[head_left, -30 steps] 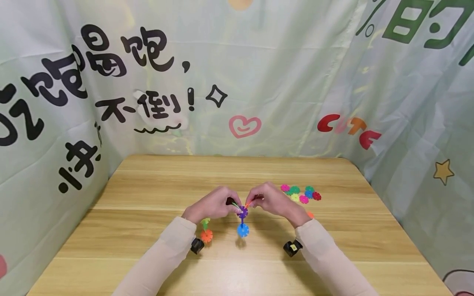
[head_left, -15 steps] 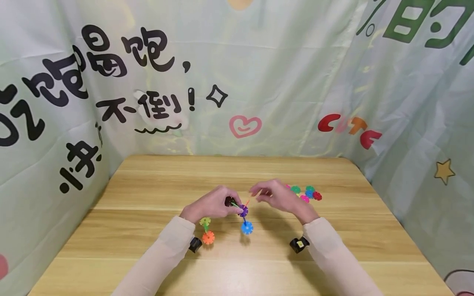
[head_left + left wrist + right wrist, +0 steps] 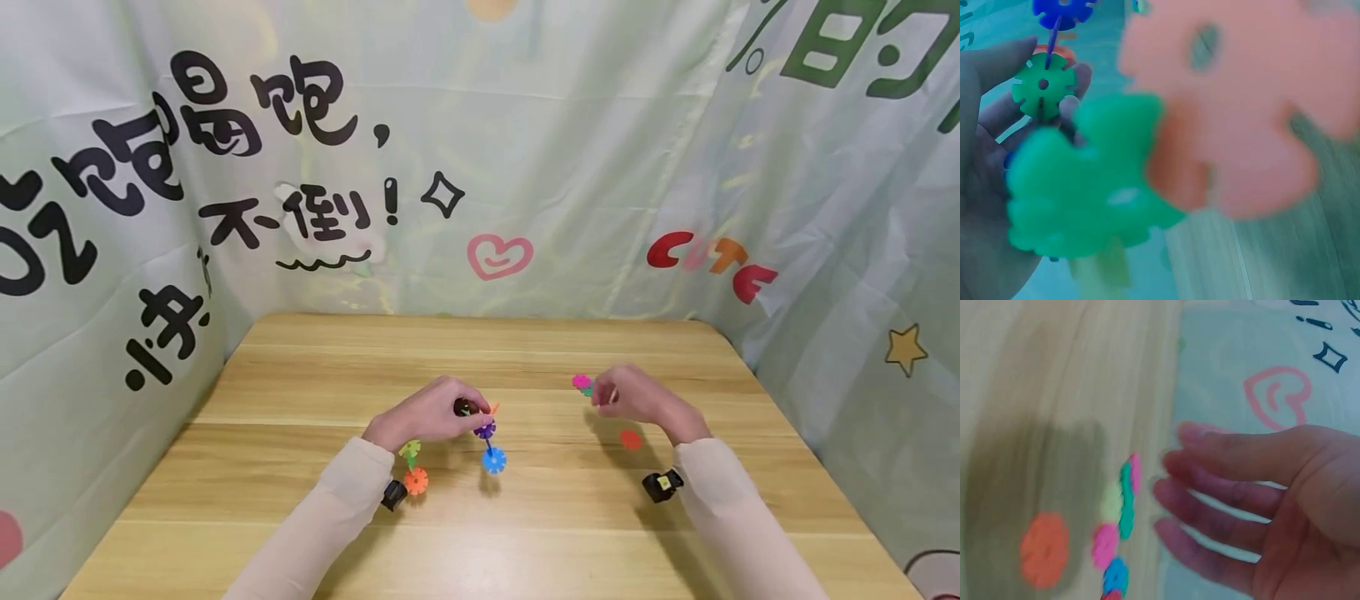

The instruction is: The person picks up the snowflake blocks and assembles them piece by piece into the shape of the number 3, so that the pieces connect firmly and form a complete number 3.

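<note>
My left hand (image 3: 431, 410) pinches a linked piece of notched plastic snowflake discs. In the left wrist view its thumb and fingers hold a green disc (image 3: 1044, 86), with a blue-violet disc joined above. From this piece hang a purple disc (image 3: 485, 429) and a light blue disc (image 3: 493, 460); an orange disc (image 3: 494, 407) sticks up by the fingertips. Below the wrist show a yellow-green disc (image 3: 410, 449) and an orange disc (image 3: 416, 481), blurred and close in the left wrist view. My right hand (image 3: 637, 398), fingers loosely bent and holding nothing, is over the loose discs, partly hiding them.
Loose discs lie on the wooden table (image 3: 360, 350): a pink one (image 3: 581, 381) beside the right hand, a lone orange one (image 3: 631, 439) nearer me, and a blue one (image 3: 1116, 576) in the right wrist view. A printed cloth (image 3: 585, 167) hangs behind the table.
My right hand has let go of the orange disc on the linked piece and moved right to the loose discs. My left hand stays nearly in place, still holding the piece.
</note>
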`<move>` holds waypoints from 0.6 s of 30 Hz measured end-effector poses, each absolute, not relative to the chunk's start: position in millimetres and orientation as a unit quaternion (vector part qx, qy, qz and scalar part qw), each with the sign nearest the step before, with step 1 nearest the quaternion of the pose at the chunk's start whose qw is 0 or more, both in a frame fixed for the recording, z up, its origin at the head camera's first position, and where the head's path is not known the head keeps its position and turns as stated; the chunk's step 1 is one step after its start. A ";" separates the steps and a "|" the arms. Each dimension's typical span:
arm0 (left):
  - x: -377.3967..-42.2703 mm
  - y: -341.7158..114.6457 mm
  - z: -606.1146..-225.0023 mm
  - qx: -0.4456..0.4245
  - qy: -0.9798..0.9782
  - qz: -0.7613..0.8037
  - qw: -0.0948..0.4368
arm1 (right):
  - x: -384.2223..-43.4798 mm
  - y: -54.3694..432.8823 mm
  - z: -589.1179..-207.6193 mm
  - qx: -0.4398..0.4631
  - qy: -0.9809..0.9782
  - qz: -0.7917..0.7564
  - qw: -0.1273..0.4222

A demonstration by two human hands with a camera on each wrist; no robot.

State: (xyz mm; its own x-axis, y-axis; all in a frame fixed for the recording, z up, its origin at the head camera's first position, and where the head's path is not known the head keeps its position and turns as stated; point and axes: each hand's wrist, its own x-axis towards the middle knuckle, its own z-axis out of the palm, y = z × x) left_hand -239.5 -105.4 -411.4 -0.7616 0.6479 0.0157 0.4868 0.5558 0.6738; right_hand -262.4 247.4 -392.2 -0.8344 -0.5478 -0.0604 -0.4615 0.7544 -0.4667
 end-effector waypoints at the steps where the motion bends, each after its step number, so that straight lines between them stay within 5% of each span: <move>1: -239.5 -105.9 -411.7 0.323 0.874 0.342 0.120 | -260.3 251.1 -393.2 -0.262 0.935 -0.212 0.108; 18: -239.8 -105.6 -413.8 0.318 0.880 0.331 0.126 | -249.9 275.3 -413.6 -0.187 0.952 -0.162 0.178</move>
State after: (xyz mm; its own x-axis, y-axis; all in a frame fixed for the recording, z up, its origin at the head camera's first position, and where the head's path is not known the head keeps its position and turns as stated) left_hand -239.8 -105.6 -413.8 -0.7665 0.6421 -0.0120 0.4752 0.5797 0.6619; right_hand -249.9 275.3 -413.6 -0.8670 -0.4136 -0.2779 -0.2983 0.8776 -0.3753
